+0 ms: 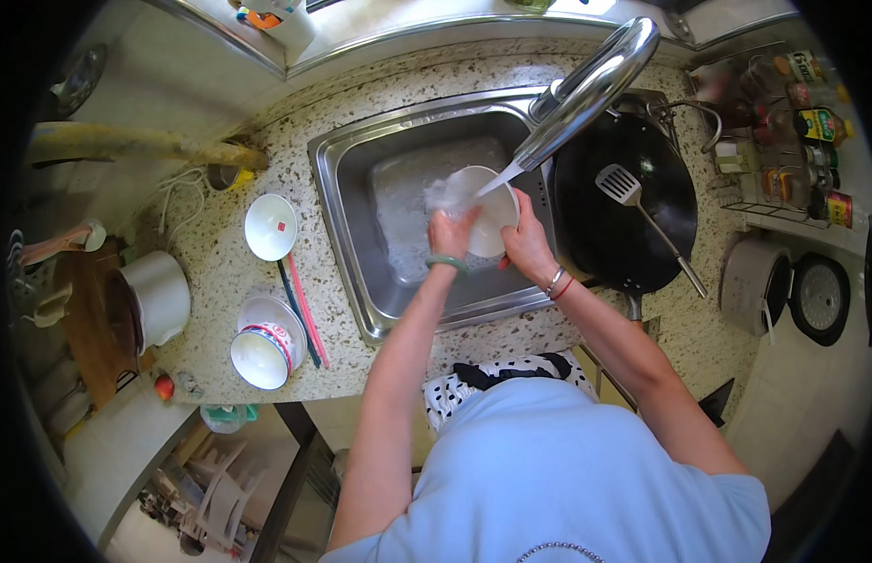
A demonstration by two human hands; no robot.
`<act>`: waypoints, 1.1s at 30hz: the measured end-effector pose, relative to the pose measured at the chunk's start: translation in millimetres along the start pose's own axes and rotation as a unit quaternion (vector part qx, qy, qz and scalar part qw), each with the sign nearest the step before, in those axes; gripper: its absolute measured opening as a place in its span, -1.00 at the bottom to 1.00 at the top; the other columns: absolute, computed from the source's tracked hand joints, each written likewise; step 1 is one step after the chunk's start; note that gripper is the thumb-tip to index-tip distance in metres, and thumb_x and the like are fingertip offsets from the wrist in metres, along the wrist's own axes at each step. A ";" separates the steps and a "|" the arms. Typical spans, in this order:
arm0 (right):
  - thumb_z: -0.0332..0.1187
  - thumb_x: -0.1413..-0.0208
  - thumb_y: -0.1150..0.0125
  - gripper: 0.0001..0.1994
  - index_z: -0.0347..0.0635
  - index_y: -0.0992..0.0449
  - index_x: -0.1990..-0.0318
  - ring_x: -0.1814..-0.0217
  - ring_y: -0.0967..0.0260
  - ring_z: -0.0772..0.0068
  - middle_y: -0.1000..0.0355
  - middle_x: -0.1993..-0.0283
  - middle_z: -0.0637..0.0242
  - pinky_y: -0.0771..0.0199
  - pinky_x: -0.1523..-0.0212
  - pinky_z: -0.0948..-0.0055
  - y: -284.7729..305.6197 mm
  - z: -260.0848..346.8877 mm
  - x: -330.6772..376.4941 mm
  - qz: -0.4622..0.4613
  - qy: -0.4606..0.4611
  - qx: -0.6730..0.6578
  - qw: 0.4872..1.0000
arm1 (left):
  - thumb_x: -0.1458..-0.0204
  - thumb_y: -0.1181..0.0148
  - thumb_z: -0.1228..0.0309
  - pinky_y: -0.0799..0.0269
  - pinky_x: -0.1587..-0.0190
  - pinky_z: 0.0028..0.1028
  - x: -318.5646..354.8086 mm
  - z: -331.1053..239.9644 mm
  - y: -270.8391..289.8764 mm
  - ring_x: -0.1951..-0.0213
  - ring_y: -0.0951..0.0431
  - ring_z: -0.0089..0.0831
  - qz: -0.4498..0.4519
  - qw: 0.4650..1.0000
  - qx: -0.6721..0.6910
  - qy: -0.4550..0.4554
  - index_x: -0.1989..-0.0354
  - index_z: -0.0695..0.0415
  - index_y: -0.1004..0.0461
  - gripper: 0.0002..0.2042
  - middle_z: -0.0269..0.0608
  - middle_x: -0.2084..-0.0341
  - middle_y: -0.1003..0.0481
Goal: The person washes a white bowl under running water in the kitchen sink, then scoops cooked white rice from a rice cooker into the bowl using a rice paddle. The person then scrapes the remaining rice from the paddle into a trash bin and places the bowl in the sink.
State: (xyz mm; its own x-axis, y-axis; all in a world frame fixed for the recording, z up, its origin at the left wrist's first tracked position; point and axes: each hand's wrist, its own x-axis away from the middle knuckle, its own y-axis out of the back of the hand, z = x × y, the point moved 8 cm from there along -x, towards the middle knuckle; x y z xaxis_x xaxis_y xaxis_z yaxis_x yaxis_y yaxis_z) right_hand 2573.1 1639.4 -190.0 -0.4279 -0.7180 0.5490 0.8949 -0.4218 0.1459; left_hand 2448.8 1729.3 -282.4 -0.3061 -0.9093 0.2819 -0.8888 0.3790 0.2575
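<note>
A white bowl (495, 228) is tilted over the sink, under water running from the chrome faucet (595, 84). My right hand (530, 242) grips its right rim, with the fingers curled around the edge. At the bowl's left side is my left hand (452, 235), its fingers blurred by motion and splashing water, so its hold is unclear. A green bangle (447, 264) circles my left wrist; a silver bracelet (555, 279) and a red cord are on the right. The steel sink (356, 235) has a wet, shiny bottom beneath both hands.
A black wok (586, 206) with a slotted spatula (621, 185) sits right of the sink. On the left counter are a white bowl (270, 228), chopsticks (303, 314), a patterned bowl (262, 358) and a white pot (159, 298). A bottle rack (773, 206) stands far right.
</note>
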 end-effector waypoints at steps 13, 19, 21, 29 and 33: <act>-0.62 0.02 0.15 -0.34 -0.10 0.02 -0.31 0.29 -0.48 0.17 -0.30 -0.10 0.04 -0.54 0.71 0.39 -1.0 -0.1 0.6 -0.041 0.070 -0.014 0.997 | -0.05 -0.25 0.32 -0.46 0.34 -0.32 34.7 9.8 -33.6 0.44 -0.55 -0.42 0.043 0.979 0.171 0.105 0.15 0.20 -0.47 -0.74 -0.17 0.39 -0.60; -0.62 0.03 0.18 -0.35 -0.11 0.02 -0.31 0.32 -0.48 0.20 -0.32 -0.05 0.06 -0.56 0.69 0.40 0.7 4.9 4.3 -0.001 0.021 -0.009 1.000 | -0.03 -0.23 0.13 -0.43 0.31 -0.13 -10.9 -17.1 2.3 0.29 -0.57 0.08 0.007 0.991 -0.132 -0.033 0.19 0.21 -0.47 -0.63 0.15 0.40 -0.56; -0.62 0.03 0.17 -0.35 -0.11 0.01 -0.31 0.30 -0.48 0.19 -0.32 -0.05 0.06 -0.56 0.68 0.39 -3.5 9.9 3.6 0.012 0.000 -0.010 1.000 | -0.06 -0.20 0.16 -0.44 0.31 -0.19 -10.7 -1.4 8.2 0.34 -0.57 -0.06 -0.019 0.995 -0.099 -0.026 0.18 0.22 -0.46 -0.65 0.05 0.41 -0.56; -0.59 0.08 0.08 -0.35 -0.19 -0.04 -0.27 0.03 -0.42 0.02 -0.17 -0.20 -0.05 -0.60 0.66 0.31 1.9 -13.5 -13.7 -0.046 0.099 0.036 0.993 | -0.04 -0.26 0.32 -0.46 0.36 -0.29 28.6 21.4 -23.0 0.44 -0.57 -0.27 -0.049 0.988 0.127 0.071 0.11 0.19 -0.44 -0.71 -0.19 0.50 -0.56; -0.58 0.07 0.06 -0.35 -0.18 -0.03 -0.28 0.06 -0.44 0.03 -0.24 -0.14 -0.01 -0.62 0.66 0.29 4.6 4.0 -0.3 -0.003 0.020 -0.017 1.000 | -0.04 -0.24 0.11 -0.42 0.34 -0.11 -2.0 -9.1 -3.7 0.35 -0.57 0.06 0.007 0.991 -0.128 -0.030 0.18 0.19 -0.45 -0.62 0.13 0.35 -0.55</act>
State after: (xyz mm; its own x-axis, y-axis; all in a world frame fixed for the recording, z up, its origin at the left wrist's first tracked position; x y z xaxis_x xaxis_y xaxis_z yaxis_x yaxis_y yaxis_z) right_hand 2577.8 1639.9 -186.2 -0.4393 -0.7360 0.5150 0.8873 -0.4452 0.1205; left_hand 2455.7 1731.2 -275.4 -0.3451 -0.9090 0.2337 -0.7704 0.4166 0.4827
